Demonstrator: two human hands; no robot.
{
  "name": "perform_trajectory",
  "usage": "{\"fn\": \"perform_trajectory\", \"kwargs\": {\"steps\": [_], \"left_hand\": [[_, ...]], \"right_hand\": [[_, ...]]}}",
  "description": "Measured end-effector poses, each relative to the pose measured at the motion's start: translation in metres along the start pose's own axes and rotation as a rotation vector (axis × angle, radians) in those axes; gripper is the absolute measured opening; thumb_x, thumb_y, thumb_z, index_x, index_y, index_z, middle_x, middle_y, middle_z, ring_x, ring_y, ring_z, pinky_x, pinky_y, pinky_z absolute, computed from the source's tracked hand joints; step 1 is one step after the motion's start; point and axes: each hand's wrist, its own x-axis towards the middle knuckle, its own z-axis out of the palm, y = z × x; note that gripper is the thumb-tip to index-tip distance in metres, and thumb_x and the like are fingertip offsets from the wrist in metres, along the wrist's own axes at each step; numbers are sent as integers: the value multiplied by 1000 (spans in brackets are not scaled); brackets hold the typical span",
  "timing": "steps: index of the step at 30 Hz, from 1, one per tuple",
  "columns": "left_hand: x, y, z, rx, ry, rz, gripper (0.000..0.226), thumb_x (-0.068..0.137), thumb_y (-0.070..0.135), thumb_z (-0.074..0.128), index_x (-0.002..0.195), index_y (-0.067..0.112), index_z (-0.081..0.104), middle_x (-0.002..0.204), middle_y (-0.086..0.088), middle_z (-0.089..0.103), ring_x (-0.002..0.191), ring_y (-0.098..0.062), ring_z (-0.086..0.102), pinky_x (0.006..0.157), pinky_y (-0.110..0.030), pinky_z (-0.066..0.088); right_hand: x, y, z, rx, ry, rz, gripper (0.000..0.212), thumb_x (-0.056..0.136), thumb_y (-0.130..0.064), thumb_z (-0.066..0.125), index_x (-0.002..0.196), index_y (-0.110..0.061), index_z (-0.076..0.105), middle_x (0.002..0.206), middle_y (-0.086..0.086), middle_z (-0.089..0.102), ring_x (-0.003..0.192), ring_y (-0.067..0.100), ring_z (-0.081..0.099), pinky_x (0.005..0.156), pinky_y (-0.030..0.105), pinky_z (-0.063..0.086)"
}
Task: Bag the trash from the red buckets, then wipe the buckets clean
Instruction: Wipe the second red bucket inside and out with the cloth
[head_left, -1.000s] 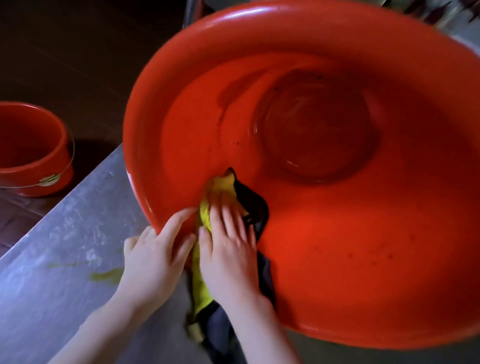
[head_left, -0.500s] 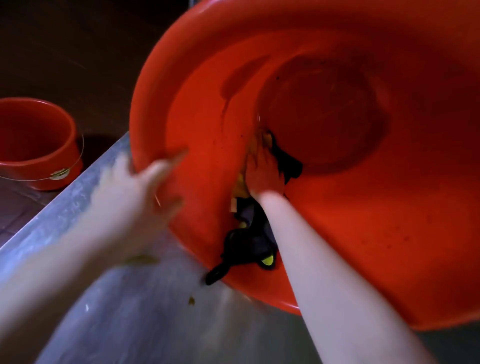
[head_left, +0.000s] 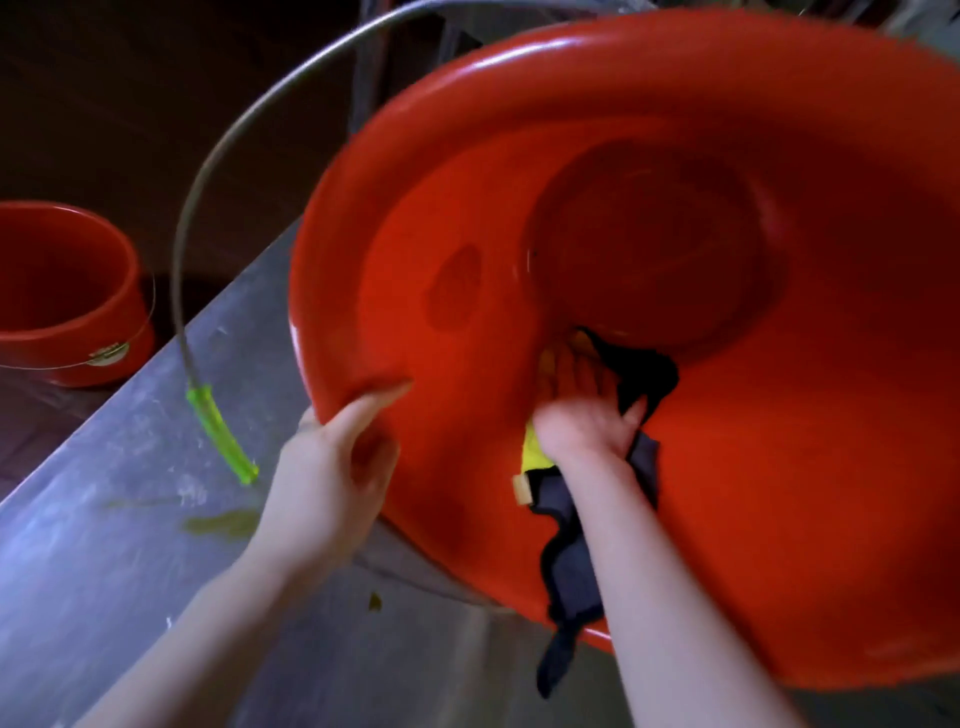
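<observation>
The glossy red plastic bucket (head_left: 779, 467) lies tipped on the dull, scuffed metal table (head_left: 104, 519), its round mouth facing the person. The left hand (head_left: 322, 483) grips the smooth rim, thumb inside. The right hand (head_left: 587, 421) lies flat, fingers spread, pressing a limp yellow-and-dark cloth (head_left: 571, 561) against the inner wall just below the circular base. Left of the left hand curves the thin wire handle (head_left: 208, 171) with its translucent green grip (head_left: 221, 431). Well beyond stands a second red bucket (head_left: 67, 338).

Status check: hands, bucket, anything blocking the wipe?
Left hand grips rim of tilted red bucket. Right hand presses cloth on inner wall near base. Nothing blocking; wire handle hangs off to the left.
</observation>
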Motion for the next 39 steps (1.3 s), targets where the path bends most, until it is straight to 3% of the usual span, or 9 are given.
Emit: {"fn": "perform_trajectory", "kwargs": {"steps": [3, 8, 13, 18, 22, 26, 33, 36, 39], "left_hand": [[-16, -5, 17, -102, 26, -116, 59, 84, 5, 68, 123, 48, 57, 116, 1, 54, 96, -13, 54, 83, -15, 36], [-15, -3, 16, -162, 44, -114, 58, 84, 3, 66, 115, 51, 55, 116, 4, 56, 106, -10, 56, 88, -12, 36], [-17, -5, 16, -169, 15, -112, 61, 84, 3, 68, 120, 50, 57, 121, 0, 56, 106, -15, 57, 89, -16, 38], [-22, -4, 24, -200, 21, -111, 56, 86, 5, 66, 124, 46, 59, 121, 0, 55, 107, -15, 56, 89, -18, 39], [-21, -3, 25, -164, 31, -109, 51, 87, 3, 64, 127, 36, 61, 120, -4, 57, 109, -18, 54, 89, -16, 36], [-21, 0, 21, -185, 22, -101, 49, 87, 2, 63, 123, 34, 62, 121, 0, 58, 111, -15, 54, 92, -16, 37], [-22, 0, 18, -146, 3, -96, 55, 88, 10, 66, 128, 47, 56, 117, 3, 53, 90, -13, 53, 82, -11, 38], [-18, 7, 12, -87, -19, -138, 57, 86, 4, 64, 128, 42, 57, 126, -3, 47, 108, -24, 55, 97, -26, 43], [-4, 21, -15, 77, 193, 34, 61, 83, -1, 58, 134, 33, 55, 133, -14, 36, 118, -31, 47, 107, -37, 40]], "right_hand": [[-48, -31, 13, 49, 57, -105, 61, 101, -38, 25, 153, -32, -6, 162, -9, -8, 149, 12, -1, 115, 63, 4], [-129, -65, 38, 184, 148, -243, 58, 96, -52, 18, 152, -38, 10, 161, -11, 16, 148, 13, 14, 117, 56, 10], [-37, -48, 20, 228, 67, -70, 61, 101, -43, 26, 153, -33, -4, 162, -11, -4, 149, 11, 3, 118, 54, 6], [22, -47, -4, 330, 0, 34, 55, 103, -43, 23, 154, -36, 3, 162, -13, -1, 149, 12, 2, 117, 56, 1], [-46, -64, 22, 292, 130, -160, 62, 100, -42, 30, 154, -32, 1, 163, -7, 2, 149, 14, 7, 117, 55, 13], [-108, -68, 40, 234, 217, -299, 62, 95, -49, 20, 154, -33, 12, 161, -7, 19, 147, 16, 20, 116, 49, 21], [23, -56, 0, 374, 87, -8, 53, 103, -40, 23, 154, -35, 8, 162, -12, 4, 149, 12, 7, 118, 52, 9], [38, -52, 1, 371, 63, -51, 52, 103, -40, 21, 153, -37, 7, 162, -14, 3, 149, 11, 4, 118, 54, 5], [36, -48, 9, 345, 87, -79, 52, 103, -43, 20, 153, -39, 7, 162, -15, 3, 149, 11, 4, 118, 54, 3]]}}
